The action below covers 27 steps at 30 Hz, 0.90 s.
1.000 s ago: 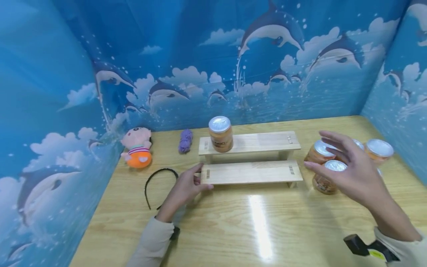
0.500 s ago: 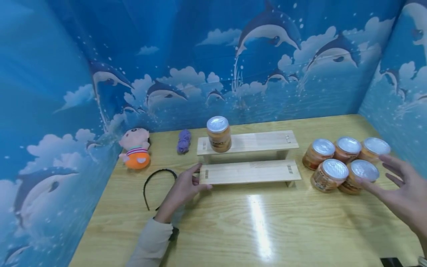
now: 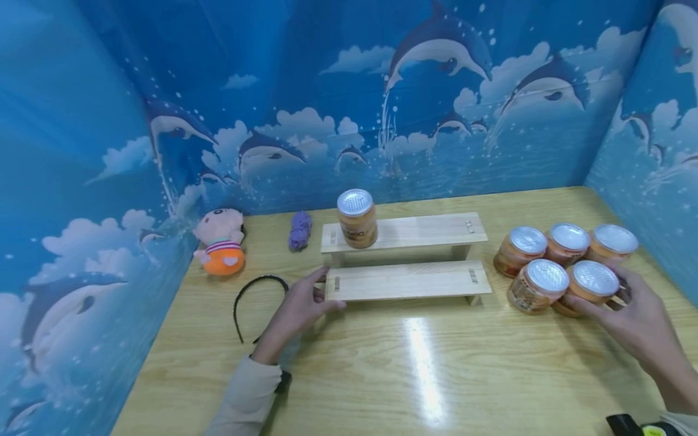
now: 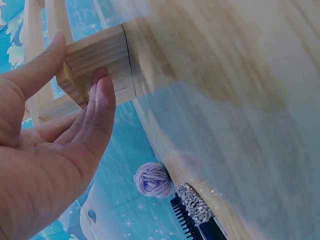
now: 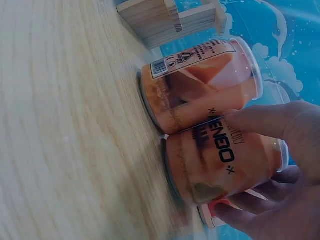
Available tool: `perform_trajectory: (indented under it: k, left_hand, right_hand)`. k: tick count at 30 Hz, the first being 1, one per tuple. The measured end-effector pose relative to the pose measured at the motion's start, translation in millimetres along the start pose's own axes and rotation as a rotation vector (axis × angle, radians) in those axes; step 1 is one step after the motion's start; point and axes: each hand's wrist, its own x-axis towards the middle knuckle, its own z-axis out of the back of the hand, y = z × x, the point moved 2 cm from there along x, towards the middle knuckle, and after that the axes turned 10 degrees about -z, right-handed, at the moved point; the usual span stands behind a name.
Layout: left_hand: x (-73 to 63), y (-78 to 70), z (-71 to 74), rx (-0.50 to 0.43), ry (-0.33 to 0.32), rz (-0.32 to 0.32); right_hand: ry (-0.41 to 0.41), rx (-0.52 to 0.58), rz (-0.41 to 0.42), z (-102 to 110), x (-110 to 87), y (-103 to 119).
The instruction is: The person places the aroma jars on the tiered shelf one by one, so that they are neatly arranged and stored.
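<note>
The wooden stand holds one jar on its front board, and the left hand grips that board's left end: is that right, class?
No: the head view shows the jar on the rear board. The left hand does grip the left end of the front board.

The left sleeve is pale beige and wrinkled, with a small black piece beside it. The right sleeve (only partly visible) neighbours a black wrist device with yellow-green mark.
</note>
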Motion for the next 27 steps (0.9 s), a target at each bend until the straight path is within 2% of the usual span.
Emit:
perform_trajectory:
  k: [9,15,19,22,27]
  left_hand:
    - [0.6,-0.6,0.7,-0.013,0.0,0.001]
    - [0.4,-0.2,0.4,-0.01,-0.003,0.0]
    - [-0.2,-0.5,1.0,-0.01,-0.001,0.004]
    - [-0.6,-0.8,1.2,-0.009,0.001,0.013]
    - [-1.0,-1.5,1.4,-0.014,0.006,0.016]
  right_hand:
    - [-0.039,-0.019,-0.026,0,0.1,1]
    - [-0.074,-0.016,-0.033,7,-2.0,0]
    - [-0.129,0.019,-0.006,16,-4.8,5]
    - [-0.206,0.025,0.003,23,-9.2,14]
    - [-0.33,-0.002,-0.053,34,-17.2,37]
